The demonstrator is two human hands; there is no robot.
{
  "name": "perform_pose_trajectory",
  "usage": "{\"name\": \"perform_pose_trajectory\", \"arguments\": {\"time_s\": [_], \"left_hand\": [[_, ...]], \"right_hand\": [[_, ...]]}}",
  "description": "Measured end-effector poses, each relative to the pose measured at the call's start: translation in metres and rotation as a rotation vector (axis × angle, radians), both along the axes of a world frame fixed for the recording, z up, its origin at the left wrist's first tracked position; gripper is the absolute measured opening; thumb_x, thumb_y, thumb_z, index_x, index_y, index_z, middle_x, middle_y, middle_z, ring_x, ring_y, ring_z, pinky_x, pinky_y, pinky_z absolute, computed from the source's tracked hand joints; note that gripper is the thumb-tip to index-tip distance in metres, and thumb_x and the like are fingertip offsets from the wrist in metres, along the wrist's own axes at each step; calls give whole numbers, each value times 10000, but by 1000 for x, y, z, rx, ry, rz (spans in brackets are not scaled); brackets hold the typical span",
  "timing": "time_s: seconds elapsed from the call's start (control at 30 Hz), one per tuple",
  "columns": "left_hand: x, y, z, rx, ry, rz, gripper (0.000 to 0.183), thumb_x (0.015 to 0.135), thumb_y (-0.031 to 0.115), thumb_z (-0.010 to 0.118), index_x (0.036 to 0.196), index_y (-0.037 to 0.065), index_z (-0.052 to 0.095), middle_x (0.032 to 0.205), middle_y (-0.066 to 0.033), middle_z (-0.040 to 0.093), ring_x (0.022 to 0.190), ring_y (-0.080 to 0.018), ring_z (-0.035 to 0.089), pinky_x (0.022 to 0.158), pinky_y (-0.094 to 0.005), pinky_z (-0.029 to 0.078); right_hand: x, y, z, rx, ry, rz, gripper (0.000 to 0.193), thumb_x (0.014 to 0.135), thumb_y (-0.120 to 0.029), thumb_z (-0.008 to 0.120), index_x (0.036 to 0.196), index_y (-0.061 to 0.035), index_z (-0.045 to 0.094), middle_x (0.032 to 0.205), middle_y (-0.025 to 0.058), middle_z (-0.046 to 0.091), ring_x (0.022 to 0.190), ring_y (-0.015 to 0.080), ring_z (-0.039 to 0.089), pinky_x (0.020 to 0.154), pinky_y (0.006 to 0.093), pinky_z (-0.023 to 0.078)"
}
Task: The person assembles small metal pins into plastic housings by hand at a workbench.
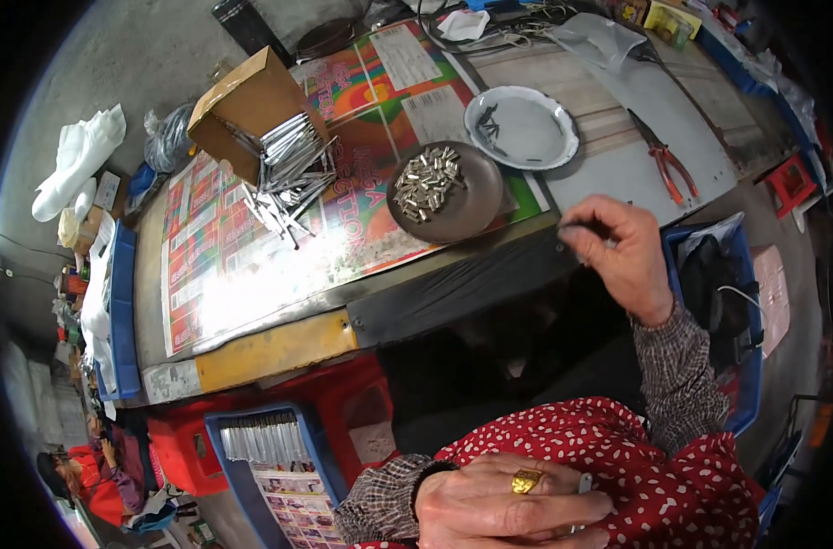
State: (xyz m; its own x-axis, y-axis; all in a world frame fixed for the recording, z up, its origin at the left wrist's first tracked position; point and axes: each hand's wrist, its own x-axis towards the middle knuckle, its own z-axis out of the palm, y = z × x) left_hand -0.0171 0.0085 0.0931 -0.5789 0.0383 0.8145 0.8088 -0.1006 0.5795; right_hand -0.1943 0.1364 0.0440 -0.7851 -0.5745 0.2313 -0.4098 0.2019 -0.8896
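My left hand (pixel 517 501) is closed low in front of my red spotted apron, a gold ring on one finger. Its fingers wrap a slim silvery tube (pixel 585 482), of which only short bits show. Over the table's front edge, my right hand (pixel 622 252) is raised with thumb and forefinger pinched together; whatever is between them is too small to make out. Nearest to it are a brown round plate (pixel 476 197) bearing a heap of short metal sleeves (pixel 427 183) and a white enamel dish (pixel 549 137) with a few small black pieces (pixel 491 123).
A tipped cardboard box (pixel 243 101) spills slim silver tubes (pixel 293 169) onto the printed sheet. Red-handled pliers (pixel 665 165) lie at the right. A blue crate (pixel 275 457) of tubes stands below left; another blue bin (pixel 746 366) is at right. Someone in red (pixel 101 480) sits far left.
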Motion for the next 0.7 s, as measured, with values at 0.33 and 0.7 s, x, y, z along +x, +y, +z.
{"name": "perform_pose_trajectory", "arguments": {"time_s": [0.33,0.7], "left_hand": [[6,5,-13,28,-19,-3,132,747,45,702,858,-25,694,879,-224,665,708,-237,671,652,-329,578],[-12,-6,-7,40,-33,-73,116,787,48,656,818,-62,673,858,-244,649,706,-268,663,672,-361,571]], "right_hand": [[-71,-25,-4,249,558,-9,134,769,-93,581,836,19,607,765,136,562,728,310,548,661,386,435],[-117,-48,-28,393,961,131,109,707,-61,564,808,-28,541,787,104,527,799,310,523,702,433,413]]}}
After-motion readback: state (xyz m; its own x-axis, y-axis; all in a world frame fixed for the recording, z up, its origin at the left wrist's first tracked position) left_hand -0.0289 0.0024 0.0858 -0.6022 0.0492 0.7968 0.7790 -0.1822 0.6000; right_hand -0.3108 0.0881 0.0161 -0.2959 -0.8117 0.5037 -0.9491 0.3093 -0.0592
